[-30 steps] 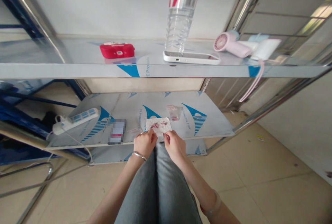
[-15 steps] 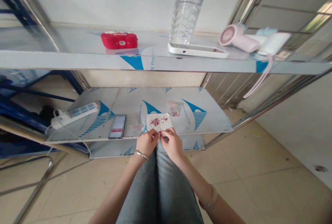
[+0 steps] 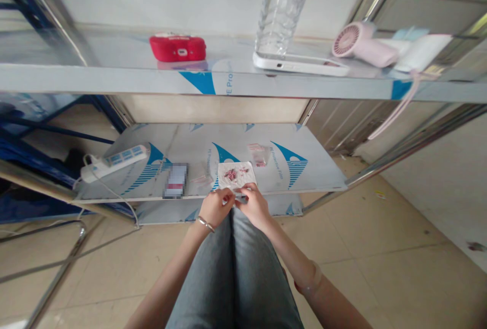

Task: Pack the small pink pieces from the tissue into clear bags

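My left hand (image 3: 215, 207) and my right hand (image 3: 254, 206) meet at the front edge of the lower shelf (image 3: 312, 166), fingers pinched together on something tiny that I cannot make out. Just beyond the fingertips lies a white tissue (image 3: 236, 175) with small pink and red bits scattered on it. A small clear bag of pink pieces (image 3: 259, 154) sits a little farther back on the same shelf. A thin bracelet circles my left wrist.
The lower shelf also carries a white power strip (image 3: 114, 161) with its cord and a small blurred card (image 3: 175, 181). On the upper shelf (image 3: 95, 85) stand a red case (image 3: 177, 47), a clear bottle (image 3: 283, 4), a white phone (image 3: 300, 64) and a pink handheld fan (image 3: 361, 47). My jeans-clad knees are below.
My hands have drawn closer together until the fingertips touch at the tissue's near edge. The view has shifted slightly, with the shelves sliding right and up.
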Tool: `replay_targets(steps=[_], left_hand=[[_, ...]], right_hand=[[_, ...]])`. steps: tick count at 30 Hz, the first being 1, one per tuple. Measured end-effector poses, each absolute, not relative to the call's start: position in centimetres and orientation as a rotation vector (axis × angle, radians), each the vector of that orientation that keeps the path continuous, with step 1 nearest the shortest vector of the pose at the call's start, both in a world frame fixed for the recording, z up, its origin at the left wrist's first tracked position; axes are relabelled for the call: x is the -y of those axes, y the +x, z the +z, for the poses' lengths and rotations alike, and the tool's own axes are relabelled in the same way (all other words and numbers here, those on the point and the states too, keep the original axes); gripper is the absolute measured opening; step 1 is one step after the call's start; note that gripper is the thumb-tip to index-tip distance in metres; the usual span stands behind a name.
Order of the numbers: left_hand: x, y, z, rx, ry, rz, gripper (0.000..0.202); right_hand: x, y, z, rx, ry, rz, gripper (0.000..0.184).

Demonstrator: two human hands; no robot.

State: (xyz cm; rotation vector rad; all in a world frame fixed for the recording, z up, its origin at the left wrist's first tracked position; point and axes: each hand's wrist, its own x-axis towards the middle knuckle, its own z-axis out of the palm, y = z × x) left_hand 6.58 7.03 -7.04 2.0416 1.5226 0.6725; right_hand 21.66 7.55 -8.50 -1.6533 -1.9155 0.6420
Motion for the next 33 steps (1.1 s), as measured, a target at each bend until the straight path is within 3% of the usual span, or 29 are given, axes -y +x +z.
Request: replay_targets(steps=[4,8,11,24,28,33], left_hand=[[-6.9,6.0,-6.9,-1.545,2.169,0.684,0.019],[-6.7,5.7,-7.2,-1.511,2.299,0.568,0.059],[-6.7,5.9,-7.6,-1.446,2.304,0.481,0.07],[-8.1,5.2,-8.8,-1.614,2.269,0.468,0.059],[-8.3,4.7,-9.5,-1.719,2.276,0.523,0.059],[-8.5,4.2,-9.7,-1.757,2.178,0.651,0.047]], right_hand=[[-7.6,22.1,-9.2,1.9,-1.588,0.668,0.033],[-8.0,22.2,-10.2,1.869,-1.505,0.763,0.034],[-8.3,21.9,-10.7,1.87,-1.451,0.804,0.034],[-9.1,21.6,-11.9,1.663,-1.246,0.931,0.032],[-11.4,22.2,-13.4,1.57,-1.248,0.773,0.012],[-15.4,22.7,-16.5,1.634,-1.565,0.476,0.013]])
